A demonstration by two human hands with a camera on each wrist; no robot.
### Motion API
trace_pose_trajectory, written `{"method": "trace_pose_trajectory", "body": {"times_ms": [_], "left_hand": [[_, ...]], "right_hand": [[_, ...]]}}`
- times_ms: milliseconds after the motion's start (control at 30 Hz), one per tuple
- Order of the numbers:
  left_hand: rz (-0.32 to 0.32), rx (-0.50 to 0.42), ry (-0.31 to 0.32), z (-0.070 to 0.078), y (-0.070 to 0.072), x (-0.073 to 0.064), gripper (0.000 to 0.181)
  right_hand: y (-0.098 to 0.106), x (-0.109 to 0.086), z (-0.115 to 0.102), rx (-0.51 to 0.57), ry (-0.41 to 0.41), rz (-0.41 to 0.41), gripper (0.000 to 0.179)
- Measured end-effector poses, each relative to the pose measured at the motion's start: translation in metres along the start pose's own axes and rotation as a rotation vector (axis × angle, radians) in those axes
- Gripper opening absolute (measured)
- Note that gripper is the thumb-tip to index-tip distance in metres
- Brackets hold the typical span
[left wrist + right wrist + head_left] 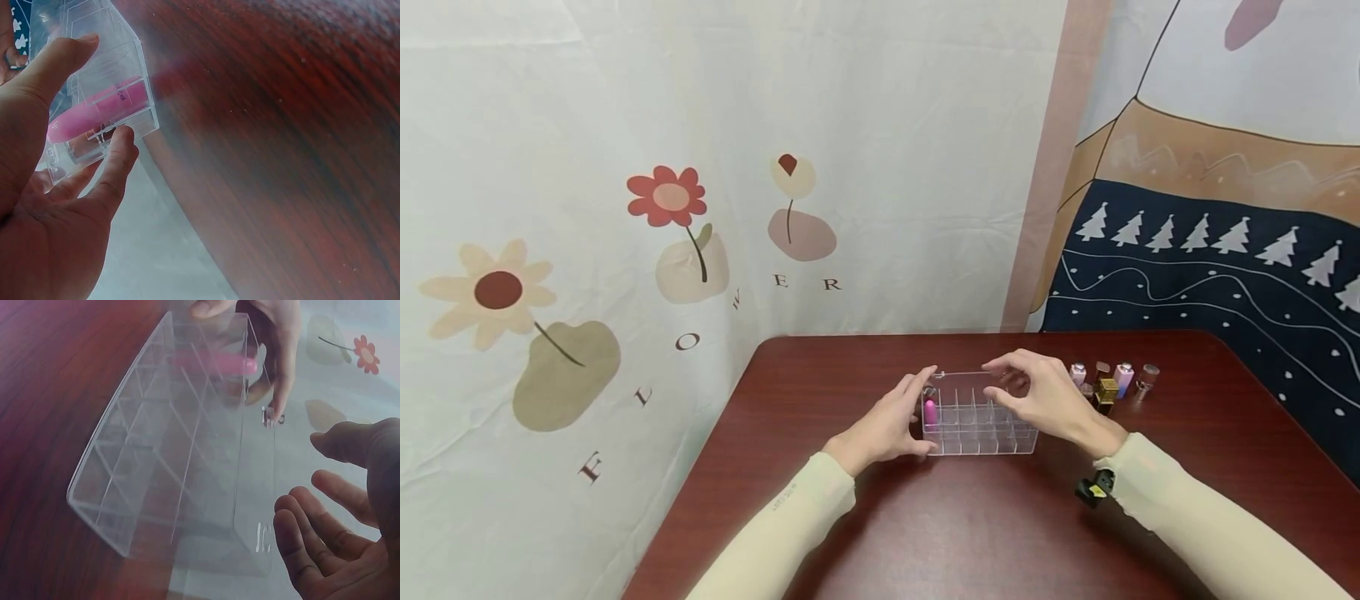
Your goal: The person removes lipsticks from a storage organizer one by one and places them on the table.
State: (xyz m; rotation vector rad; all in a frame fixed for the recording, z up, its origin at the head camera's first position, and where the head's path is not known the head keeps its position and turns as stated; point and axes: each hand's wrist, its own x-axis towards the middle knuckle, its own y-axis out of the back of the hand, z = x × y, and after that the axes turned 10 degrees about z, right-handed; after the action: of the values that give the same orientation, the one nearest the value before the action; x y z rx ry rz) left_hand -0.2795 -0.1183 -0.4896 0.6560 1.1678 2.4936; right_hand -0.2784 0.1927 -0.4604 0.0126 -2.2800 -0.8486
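Note:
A clear plastic lipstick organizer [981, 440] with rows of small compartments sits on the table. In its left end stands a pink lipstick tube [930, 412], with a dark-topped tube [929, 392] behind it. My left hand [891, 421] holds that end, thumb at the near side and fingers along the far side; the left wrist view shows fingertips against the wall beside the pink tube [100, 111]. Over the organizer's back right corner is my right hand [1041, 396], thumb and fingers spread. Its fingers [325, 544] hold nothing in the right wrist view, close to the hinged edge.
Several lipsticks and small cosmetic tubes [1123, 379] stand at the back right, partly behind my right hand. The dark red wooden table [820, 375] ends at a hanging printed cloth [880, 167] at the back and left. A second patterned cloth [1210, 275] hangs on the right.

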Motion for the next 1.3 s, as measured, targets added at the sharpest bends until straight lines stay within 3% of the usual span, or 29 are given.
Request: {"method": "trace_pose_trajectory", "body": {"times_ms": [300,800,1033,1300], "left_hand": [[-0.004,-0.009,0.001,-0.001,-0.001,0.000,0.131],[-0.010,0.007,0.002,-0.001,-0.001,-0.001,0.131],[-0.001,0.015,-0.021,-0.001,0.001,-0.001,0.130],[0.033,0.089,-0.078,-0.001,0.002,-0.002,0.131]], "right_hand": [[-0.018,0.007,-0.007,0.047,0.021,-0.030,0.033],[-0.043,0.015,-0.020,0.084,-0.031,-0.143,0.039],[-0.058,0.016,-0.022,0.088,-0.035,-0.178,0.039],[-0.071,0.014,-0.025,0.104,-0.042,-0.191,0.030]]}}
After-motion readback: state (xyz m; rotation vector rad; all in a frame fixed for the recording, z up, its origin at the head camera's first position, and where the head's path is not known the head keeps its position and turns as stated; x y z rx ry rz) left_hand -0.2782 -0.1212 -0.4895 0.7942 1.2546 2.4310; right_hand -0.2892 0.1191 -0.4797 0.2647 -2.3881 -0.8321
